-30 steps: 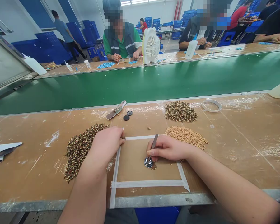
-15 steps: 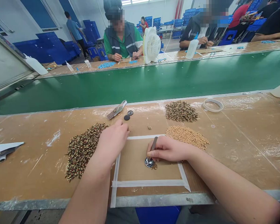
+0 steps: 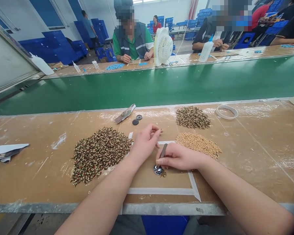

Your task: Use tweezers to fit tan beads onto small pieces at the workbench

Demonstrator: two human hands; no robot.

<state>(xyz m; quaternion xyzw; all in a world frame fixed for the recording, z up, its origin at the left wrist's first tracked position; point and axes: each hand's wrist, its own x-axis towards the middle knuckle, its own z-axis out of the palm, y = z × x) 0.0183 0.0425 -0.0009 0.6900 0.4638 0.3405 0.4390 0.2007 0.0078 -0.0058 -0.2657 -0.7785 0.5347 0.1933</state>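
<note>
My right hand grips dark tweezers, their tip pressed on a small shiny round metal part inside a white tape square on the brown bench. My left hand hovers just left of it, thumb and forefinger pinched on a tiny piece that I cannot make out. A big heap of brown speckled small parts lies to the left of my left hand. A tan heap lies right of my right hand, and a darker heap lies behind that.
A metal scraper and two black discs lie near the bench's far edge. A tape roll sits at right, crumpled paper at left. A green conveyor belt runs behind; seated co-workers, a white fan and bottles are across it.
My left hand has left the big speckled heap and moved right, toward the round part, fingers now pinched. My right hand has stayed put with the tweezers.
</note>
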